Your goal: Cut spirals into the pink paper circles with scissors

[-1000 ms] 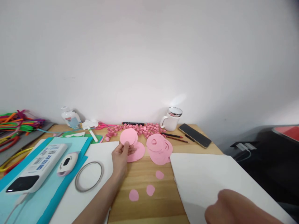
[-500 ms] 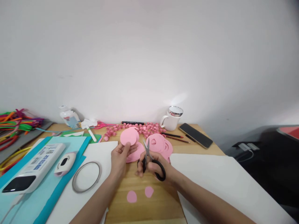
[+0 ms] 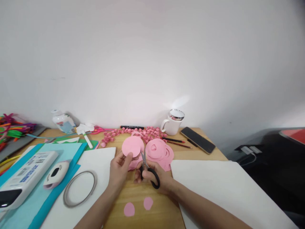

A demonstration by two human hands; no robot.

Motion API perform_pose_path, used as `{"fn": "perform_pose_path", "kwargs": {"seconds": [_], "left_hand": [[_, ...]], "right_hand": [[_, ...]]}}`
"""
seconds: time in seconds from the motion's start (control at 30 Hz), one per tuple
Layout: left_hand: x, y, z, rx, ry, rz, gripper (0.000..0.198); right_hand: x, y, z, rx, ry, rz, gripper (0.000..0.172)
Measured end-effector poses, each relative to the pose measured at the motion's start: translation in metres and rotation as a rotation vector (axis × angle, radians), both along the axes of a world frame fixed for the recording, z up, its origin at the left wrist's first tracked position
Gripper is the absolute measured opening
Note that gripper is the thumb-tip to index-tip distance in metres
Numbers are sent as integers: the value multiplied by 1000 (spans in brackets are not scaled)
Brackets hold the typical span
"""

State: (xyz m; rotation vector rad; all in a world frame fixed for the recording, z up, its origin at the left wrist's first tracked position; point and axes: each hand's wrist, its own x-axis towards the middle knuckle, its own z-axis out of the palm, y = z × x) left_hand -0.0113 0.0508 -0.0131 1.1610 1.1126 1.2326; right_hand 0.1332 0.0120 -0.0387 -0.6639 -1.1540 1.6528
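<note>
My left hand (image 3: 121, 167) pinches a round piece of pink paper (image 3: 131, 146) by its lower edge, thumb in front. In my right hand (image 3: 156, 175) is a pair of scissors (image 3: 152, 178) with black handles. Their blades point up and stand a little apart at the right edge of the paper circle; whether they touch it I cannot tell. Behind my hands lies a pile of cut pink paper pieces (image 3: 159, 151), some with spiral cuts. Two small pink paper discs (image 3: 129, 209) rest on the wooden table (image 3: 143, 221) nearer to me.
Many small rolled pink paper pieces (image 3: 152, 132) lie along the wall. A white mug (image 3: 173, 122), pencils (image 3: 177, 143) and a phone (image 3: 198, 140) are at the back right. White sheets (image 3: 214, 184) flank my arms. A wire ring (image 3: 79, 188) and a white device (image 3: 28, 178) lie left.
The scissors have come left to the paper circle's right edge, and their blades are closer together. The circle has turned slightly in my left hand. The whole view has shifted a little.
</note>
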Motion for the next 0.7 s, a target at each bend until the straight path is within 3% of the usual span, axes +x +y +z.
{"fn": "perform_pose_path", "kwargs": {"seconds": [0.13, 0.3, 0.7], "left_hand": [[2, -3, 2, 84, 94, -22, 17], [4, -5, 5, 151, 124, -76, 14], [5, -5, 15, 179, 251, -102, 15]], "right_hand": [[0, 0, 4, 61, -46, -76, 35], [1, 1, 8, 88, -124, -153, 38], [-5, 2, 13, -24, -1, -253, 41]]}}
